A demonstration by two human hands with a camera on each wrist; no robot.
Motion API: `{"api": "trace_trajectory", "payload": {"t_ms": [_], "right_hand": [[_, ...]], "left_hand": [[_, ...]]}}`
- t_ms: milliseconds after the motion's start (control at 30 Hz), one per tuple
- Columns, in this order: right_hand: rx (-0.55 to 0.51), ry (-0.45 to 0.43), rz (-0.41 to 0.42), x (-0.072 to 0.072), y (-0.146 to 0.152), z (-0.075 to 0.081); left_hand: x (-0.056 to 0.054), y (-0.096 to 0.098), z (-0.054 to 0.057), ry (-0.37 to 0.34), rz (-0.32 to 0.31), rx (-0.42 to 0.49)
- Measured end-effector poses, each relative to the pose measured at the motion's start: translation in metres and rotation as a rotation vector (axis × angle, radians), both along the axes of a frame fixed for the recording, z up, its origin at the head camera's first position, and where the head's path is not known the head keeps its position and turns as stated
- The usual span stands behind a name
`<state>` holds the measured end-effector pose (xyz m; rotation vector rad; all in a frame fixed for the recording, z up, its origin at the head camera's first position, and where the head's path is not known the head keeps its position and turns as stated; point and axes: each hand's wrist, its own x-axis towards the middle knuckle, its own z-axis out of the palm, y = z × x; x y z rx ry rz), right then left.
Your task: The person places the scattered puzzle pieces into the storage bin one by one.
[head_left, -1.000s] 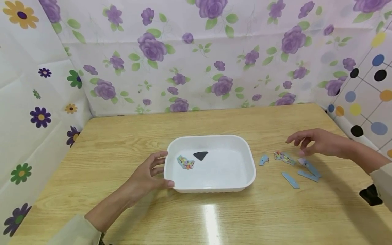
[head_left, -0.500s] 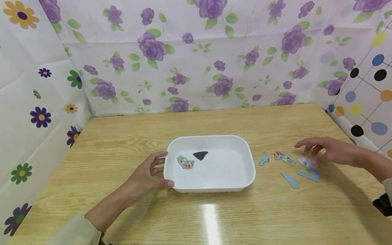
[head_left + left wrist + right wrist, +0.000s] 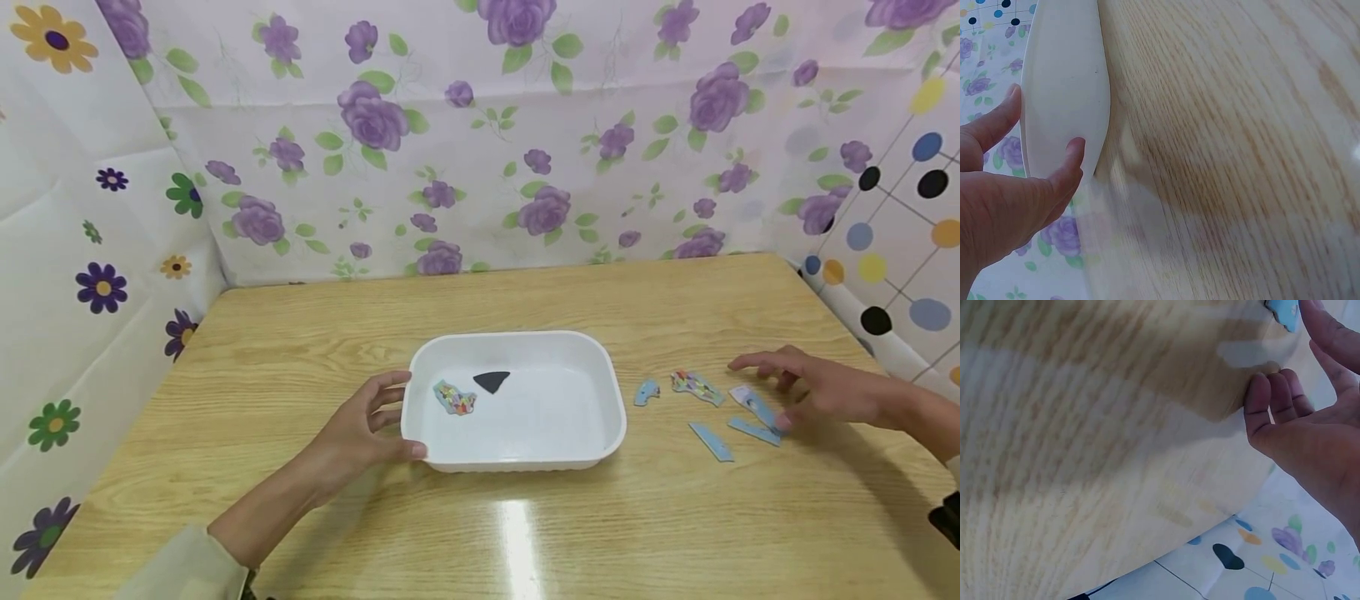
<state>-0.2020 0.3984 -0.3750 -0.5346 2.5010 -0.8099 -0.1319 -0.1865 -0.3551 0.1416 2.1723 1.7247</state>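
Observation:
A white plastic tray point(image 3: 558, 417) stands mid-table, its left end gripped by my left hand point(image 3: 367, 421), thumb at the front corner and fingers along the side. Inside lie a flat, colourfully patterned piece point(image 3: 454, 398) and a black triangular piece point(image 3: 492, 381). At right, my right hand point(image 3: 832, 392) hovers over the table, holding nothing; its thumb is close to the lower end of a light-blue strip with a printed picture point(image 3: 752, 404). Whether they touch I cannot tell. In the right wrist view, part of a blue piece point(image 3: 1284, 312) shows beside the thumb.
Between tray and right hand lie a small blue piece point(image 3: 647, 392) and a patterned piece point(image 3: 696, 387). Nearer the front are two plain blue strips, one leftward point(image 3: 711, 441) and another blue strip point(image 3: 753, 431). Flowered sheeting point(image 3: 480, 192) closes off the wooden table's point(image 3: 315, 333) back.
My right hand has moved right and toward the table's front, lowering beside the blue strip's end. The left hand, tray and pieces keep their places.

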Motion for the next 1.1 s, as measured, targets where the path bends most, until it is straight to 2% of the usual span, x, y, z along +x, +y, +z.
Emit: {"api": "trace_trajectory", "payload": {"t_ms": [133, 367, 633, 900, 1100], "right_hand": [[-0.029, 0.006, -0.005, 0.001, 0.002, -0.005], [-0.058, 0.127, 0.027, 0.002, 0.005, -0.019], [-0.087, 0.204, 0.085, 0.003, 0.007, -0.024], [-0.105, 0.164, 0.067, 0.007, 0.012, -0.024], [-0.108, 0.186, 0.069, 0.009, 0.012, -0.026]], "left_hand": [[0.0, 0.0, 0.0, -0.001, -0.003, 0.0], [0.0, 0.001, 0.0, -0.005, -0.001, 0.0], [-0.001, 0.001, 0.001, 0.004, 0.002, -0.013], [-0.001, 0.0, 0.001, 0.011, 0.001, -0.018], [-0.001, 0.001, 0.0, 0.008, 0.004, -0.009]]}}
